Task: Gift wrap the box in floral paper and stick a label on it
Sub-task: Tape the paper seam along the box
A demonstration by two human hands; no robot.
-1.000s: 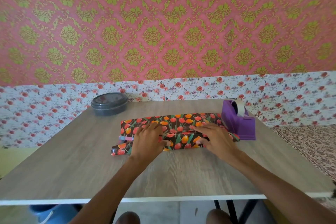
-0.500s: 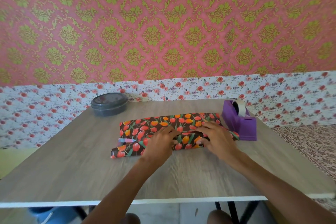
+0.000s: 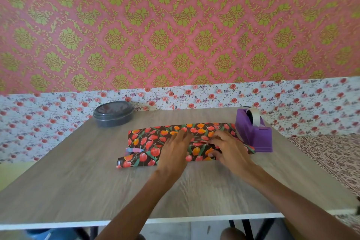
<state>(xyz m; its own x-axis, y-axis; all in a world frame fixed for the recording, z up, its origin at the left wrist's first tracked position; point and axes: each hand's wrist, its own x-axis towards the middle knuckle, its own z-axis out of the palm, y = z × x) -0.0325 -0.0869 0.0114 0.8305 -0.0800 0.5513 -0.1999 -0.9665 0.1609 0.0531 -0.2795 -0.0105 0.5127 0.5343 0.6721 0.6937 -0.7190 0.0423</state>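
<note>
at the middle of the table point(image 3: 78, 181), just beside the purple tape dispenser point(image 3: 255, 132), the floral paper point(image 3: 148, 140) lies folded over the box, which is hidden beneath it. the left hand point(image 3: 175, 150) presses flat on top with straight fingers. the right hand point(image 3: 229, 148) bends over the seam; whether it pinches the flap or only presses, i cannot tell. the paper looks thin, glossy and springy, likely to slip or crease, so it is best pinned at the overlap.

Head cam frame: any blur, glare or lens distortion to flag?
Head view: soft overall, left hand and right hand slightly smeared; wide-angle stretch softens the pink wallpaper toward the corners; faint sheen on the grey container lid; lighting even, no hard shadows.
</note>
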